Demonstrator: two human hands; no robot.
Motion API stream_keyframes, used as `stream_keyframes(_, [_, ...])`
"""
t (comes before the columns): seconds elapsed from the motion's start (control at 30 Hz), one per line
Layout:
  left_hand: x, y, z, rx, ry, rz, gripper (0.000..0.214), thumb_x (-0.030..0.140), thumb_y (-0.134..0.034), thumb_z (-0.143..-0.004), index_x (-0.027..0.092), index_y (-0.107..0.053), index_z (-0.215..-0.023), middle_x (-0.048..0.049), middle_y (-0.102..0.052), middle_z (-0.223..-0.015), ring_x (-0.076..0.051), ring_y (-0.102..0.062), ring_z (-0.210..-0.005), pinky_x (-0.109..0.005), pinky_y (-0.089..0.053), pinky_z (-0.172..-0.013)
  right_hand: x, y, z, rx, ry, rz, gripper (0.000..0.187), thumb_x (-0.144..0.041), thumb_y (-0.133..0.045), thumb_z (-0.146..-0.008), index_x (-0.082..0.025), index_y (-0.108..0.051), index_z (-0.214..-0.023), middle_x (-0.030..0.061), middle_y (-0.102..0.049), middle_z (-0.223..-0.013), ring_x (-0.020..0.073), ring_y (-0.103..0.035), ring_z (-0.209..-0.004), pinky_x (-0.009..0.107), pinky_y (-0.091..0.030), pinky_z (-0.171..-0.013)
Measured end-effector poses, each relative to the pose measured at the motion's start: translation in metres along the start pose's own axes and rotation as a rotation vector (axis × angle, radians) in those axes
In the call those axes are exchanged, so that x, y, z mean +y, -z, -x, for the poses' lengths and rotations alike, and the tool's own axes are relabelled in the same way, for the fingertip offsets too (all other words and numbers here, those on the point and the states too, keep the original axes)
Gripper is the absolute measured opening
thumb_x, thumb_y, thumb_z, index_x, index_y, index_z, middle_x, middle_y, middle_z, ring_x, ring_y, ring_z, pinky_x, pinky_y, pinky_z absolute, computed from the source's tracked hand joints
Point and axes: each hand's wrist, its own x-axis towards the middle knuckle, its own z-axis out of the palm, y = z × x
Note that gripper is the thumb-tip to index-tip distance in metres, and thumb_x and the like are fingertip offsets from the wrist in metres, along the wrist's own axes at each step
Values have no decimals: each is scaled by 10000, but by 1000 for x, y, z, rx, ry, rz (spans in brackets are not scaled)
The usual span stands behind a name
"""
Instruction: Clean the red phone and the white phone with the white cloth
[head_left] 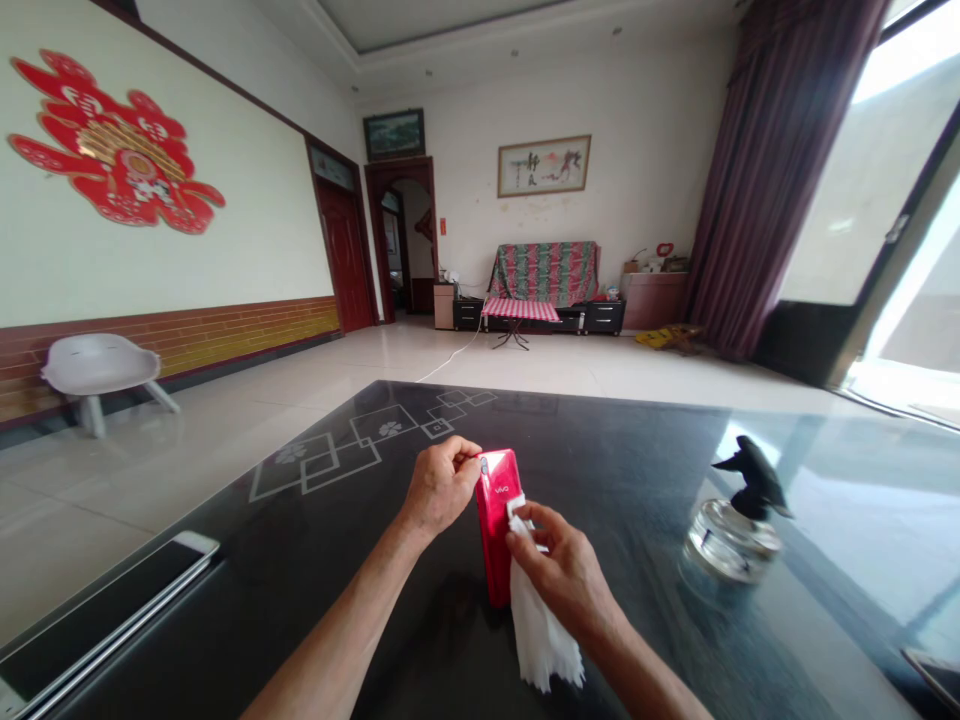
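Observation:
A red smartphone (496, 545) stands nearly upright over the dark table, its glossy back with the camera lenses facing me. My left hand (444, 482) pinches its upper left corner between thumb and fingers. In my right hand (561, 560) is a white cloth (541, 640), gripped between thumb and fingers and pressed against the phone's right edge. The cloth's lower part hangs down with a ragged end. Whether the phone's bottom edge touches the tabletop I cannot tell for sure.
On the glossy black table (600, 440), a clear spray bottle (735, 535) with a black head stands to the right. A white-framed device (112, 620) lies at the left edge, and a dark object (934, 675) at lower right. A white chair (105, 370) is beyond, left.

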Motion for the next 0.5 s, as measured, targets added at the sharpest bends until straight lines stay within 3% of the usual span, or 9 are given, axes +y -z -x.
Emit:
stream_keyframes(0.23, [-2,-1,2,27,62,39,149,195,-555,-699,160,-681,-771,-5,-664,-603,-145,-596,-545,-216,-421,-513,4,4,1,-46,-65,26,296,-329,-541,-729,-151,-642,-942,4,-658,-604,132,-554,-486,212,-387,-447])
stream_keyframes(0.5, [-7,-6,5,41,226,121,181,198,-570,-672,151,-683,-805,-17,-670,-642,-145,-609,-578,-211,-446,-512,-3,14,11,-52,54,270,258,-235,-509,-700,-192,-732,-821,18,-699,-732,166,-612,-621,253,-449,-605])
